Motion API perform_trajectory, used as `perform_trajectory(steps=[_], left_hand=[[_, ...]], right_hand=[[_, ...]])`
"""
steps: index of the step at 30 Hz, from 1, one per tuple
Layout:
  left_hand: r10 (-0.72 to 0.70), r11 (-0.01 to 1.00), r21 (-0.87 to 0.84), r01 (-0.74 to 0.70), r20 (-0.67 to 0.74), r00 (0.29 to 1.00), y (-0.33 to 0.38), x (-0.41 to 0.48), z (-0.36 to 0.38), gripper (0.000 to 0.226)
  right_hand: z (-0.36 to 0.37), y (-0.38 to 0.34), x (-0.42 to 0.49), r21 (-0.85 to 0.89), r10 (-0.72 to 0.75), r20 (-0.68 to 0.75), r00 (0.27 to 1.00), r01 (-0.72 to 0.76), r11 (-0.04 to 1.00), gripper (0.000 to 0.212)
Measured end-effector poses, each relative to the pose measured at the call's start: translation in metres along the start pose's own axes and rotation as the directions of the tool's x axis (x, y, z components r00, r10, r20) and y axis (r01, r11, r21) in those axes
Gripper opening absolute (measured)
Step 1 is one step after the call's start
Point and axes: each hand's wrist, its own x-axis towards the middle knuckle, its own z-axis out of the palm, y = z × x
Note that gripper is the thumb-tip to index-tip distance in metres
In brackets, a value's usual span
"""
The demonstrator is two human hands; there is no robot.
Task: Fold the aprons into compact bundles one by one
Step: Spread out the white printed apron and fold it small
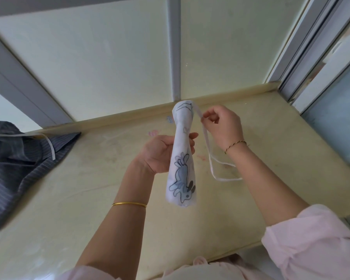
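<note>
The left hand (162,152) grips the rolled white apron (182,158) mid-length, above the table (89,178). The right hand (223,126) pinches its strap (207,150) near the top. Winding should go best with the strap taut and the roll squeezed firmly, each turn lying snug beside the last.

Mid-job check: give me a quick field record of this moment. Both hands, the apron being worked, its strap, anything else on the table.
left hand: gripping the middle of the rolled white apron
right hand: pinching the white strap near the roll's top end
white apron: rolled into a tight bundle, held above the table, blue rabbit print showing
white strap: loops loosely down from the right hand, not yet wound
dark striped apron: lying unfolded at the table's left side
table: pale yellow, faint stains
</note>
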Motion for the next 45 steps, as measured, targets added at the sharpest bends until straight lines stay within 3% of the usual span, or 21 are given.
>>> perform_trajectory(steps=[3,7,13,17,24,27,31,33,37,40,43,45], left_hand=[[0.021,0.999,-0.025,-0.021,0.028,0.999,0.000,0.002,-0.004,0.064],[0.034,0.999,0.008,-0.035,0.091,0.995,0.001,0.005,-0.001,0.053],[0.061,0.997,0.038,-0.065,0.087,0.994,0.002,0.004,0.007,0.028],[0.045,0.997,0.051,-0.050,0.092,0.995,0.000,0.004,0.013,0.028],[0.039,0.997,0.057,-0.045,0.097,0.994,-0.002,0.005,0.019,0.029],[0.062,0.994,0.086,-0.062,-0.006,0.998,0.000,0.003,0.021,0.014],[0.172,0.973,0.190,-0.131,-0.220,0.960,-0.002,0.009,0.016,0.025],[0.252,0.965,0.159,-0.209,-0.340,0.906,-0.004,0.015,0.012,0.034],[0.309,0.941,0.083,-0.329,-0.612,0.728,-0.007,0.028,0.011,0.020],[0.343,0.902,0.028,-0.431,-0.653,0.675,-0.004,0.034,0.018,0.018],[0.362,0.904,0.050,-0.424,-0.618,0.698,0.006,0.031,0.023,0.022],[0.346,0.914,0.039,-0.405,-0.596,0.724,0.013,0.028,0.023,0.027]], right_hand=[[-0.002,-0.002,-0.001,0.141,0.030,0.068,0.997,-0.039,0.989,0.010],[-0.002,-0.001,-0.007,0.370,0.108,0.220,0.969,-0.185,0.911,0.009],[-0.006,0.000,-0.008,0.464,0.125,0.164,0.979,-0.188,0.866,0.014],[-0.006,-0.002,-0.009,0.412,0.101,0.180,0.978,-0.169,0.896,0.015],[-0.005,-0.006,-0.005,0.102,-0.048,0.218,0.975,0.027,0.994,0.006],[-0.006,-0.005,-0.006,0.077,-0.087,0.219,0.972,0.072,0.994,0.007],[-0.006,-0.003,-0.009,0.132,-0.031,0.196,0.980,0.005,0.991,0.017],[-0.006,-0.002,-0.011,0.084,-0.013,0.206,0.978,-0.005,0.996,0.014],[-0.007,-0.011,-0.020,0.036,-0.022,0.207,0.978,0.014,0.999,0.023],[-0.004,-0.024,-0.031,0.003,-0.016,0.332,0.943,0.016,1.000,0.026],[0.008,-0.023,-0.051,0.099,-0.015,0.443,0.896,-0.033,0.995,0.032],[0.019,-0.017,-0.065,0.210,-0.011,0.411,0.911,-0.083,0.974,0.031]])
